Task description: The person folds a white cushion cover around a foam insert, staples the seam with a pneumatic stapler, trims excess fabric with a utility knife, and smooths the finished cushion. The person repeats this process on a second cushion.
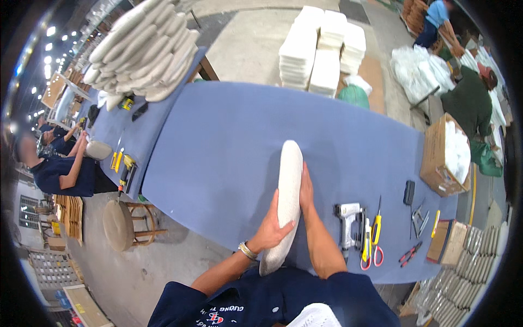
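Observation:
A long, padded cream fabric cushion (290, 180) stands on its edge above the blue-covered table (218, 136), close in front of my body. My left hand (273, 224) grips its left side low down, with the thumb lying across the near face. Against its right side, higher up, my right hand (306, 188) presses with the fingers stretched along it. The cushion is held between both hands, its far end pointing away from me; the right fingertips are partly hidden behind it.
To the right lie a silver staple gun (347, 220), red-handled scissors (366, 256), a yellow-handled tool (376, 229) and red pliers (409, 254). A cardboard box (433, 158) stands at the table's right edge. Stacked cushions (144, 52) rise far left; white foam stacks (324, 52) stand beyond. Co-workers are at both sides.

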A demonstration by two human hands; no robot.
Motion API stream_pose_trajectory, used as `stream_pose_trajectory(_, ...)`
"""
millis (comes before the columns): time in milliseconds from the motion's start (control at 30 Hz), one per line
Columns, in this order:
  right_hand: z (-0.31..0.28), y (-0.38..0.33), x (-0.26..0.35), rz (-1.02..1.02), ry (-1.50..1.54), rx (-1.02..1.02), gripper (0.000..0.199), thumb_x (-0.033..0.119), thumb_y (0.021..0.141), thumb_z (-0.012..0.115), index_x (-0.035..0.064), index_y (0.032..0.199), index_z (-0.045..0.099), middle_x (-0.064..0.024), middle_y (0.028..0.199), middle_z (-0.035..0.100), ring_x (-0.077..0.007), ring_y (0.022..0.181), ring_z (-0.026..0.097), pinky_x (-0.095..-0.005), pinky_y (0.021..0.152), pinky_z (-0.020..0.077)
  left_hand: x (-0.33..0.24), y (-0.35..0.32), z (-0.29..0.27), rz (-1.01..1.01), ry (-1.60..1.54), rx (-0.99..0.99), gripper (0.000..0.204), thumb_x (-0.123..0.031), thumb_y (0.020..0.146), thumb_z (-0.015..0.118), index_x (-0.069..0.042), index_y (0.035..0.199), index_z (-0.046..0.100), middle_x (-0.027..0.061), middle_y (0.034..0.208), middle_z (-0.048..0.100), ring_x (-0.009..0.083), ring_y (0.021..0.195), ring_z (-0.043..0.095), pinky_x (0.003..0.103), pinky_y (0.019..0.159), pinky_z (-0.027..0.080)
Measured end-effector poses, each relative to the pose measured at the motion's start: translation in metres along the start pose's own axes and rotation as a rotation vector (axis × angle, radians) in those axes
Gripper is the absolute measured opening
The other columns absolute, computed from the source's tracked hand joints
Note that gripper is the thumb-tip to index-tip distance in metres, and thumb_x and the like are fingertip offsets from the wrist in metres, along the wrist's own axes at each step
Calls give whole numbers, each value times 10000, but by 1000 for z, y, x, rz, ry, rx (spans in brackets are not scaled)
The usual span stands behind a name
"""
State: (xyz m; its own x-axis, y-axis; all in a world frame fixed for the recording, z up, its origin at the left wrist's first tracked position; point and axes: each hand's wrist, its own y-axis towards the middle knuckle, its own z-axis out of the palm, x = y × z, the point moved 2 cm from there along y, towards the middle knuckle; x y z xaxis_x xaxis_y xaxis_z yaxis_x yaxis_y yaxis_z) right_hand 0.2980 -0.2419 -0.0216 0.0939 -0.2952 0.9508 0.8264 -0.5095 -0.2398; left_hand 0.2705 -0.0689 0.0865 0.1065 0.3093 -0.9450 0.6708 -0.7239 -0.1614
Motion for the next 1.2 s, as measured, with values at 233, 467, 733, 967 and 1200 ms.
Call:
stream_pose_trajectory(233, 2, -85, -32, 26, 122, -19, 665, 439, 1112, 358, 50, 1639, 244, -181, 1689, 243, -314, 1553, 238, -416, 1262, 215, 13, 5, -6, 84, -41, -14, 1118, -305, 915, 751, 20, 1635, -41, 290, 1677, 174, 365, 1558, 237, 434, 1254, 238)
stream_pose_trajectory(467, 26, -114, -19, -126, 191, -74, 664, 436, 1126, 324, 33, 1643, 218, -169, 1675, 280, -298, 1529, 300, -398, 1246, 259, 32, -6, -9, -69, -632, 176, 729, -478, 1126, 325, -100, 1676, 31, 101, 1737, 99, 255, 1589, 121, 375, 1273, 166)
stream_pose_trajectory(733, 87, -134, 42, -292, 271, -89, 670, 415, 1137, 293, -33, 1627, 204, -190, 1666, 292, -292, 1518, 332, -385, 1244, 265, -10, -39, -61, 11, -496, 189, 755, -521, 1113, 344, -115, 1679, 53, 148, 1735, 92, 270, 1598, 83, 384, 1279, 131)
stream_pose_trajectory(967, 118, -138, 4, -257, 202, -178, 644, 385, 1139, 280, -40, 1620, 228, -196, 1654, 310, -278, 1510, 339, -387, 1243, 261, 58, -33, -82, -5, -430, 271, 791, -528, 1102, 377, -85, 1673, 54, 172, 1731, 109, 278, 1602, 83, 386, 1281, 128)
stream_pose_trajectory(1200, 138, -179, 1, -257, 31, -322, 676, 445, 1131, 244, -19, 1623, 235, -174, 1645, 325, -293, 1494, 358, -404, 1234, 287, 71, -18, -74, 14, -255, 246, 801, -483, 1099, 403, -13, 1654, 66, 225, 1724, 84, 326, 1607, 40, 398, 1292, 83)
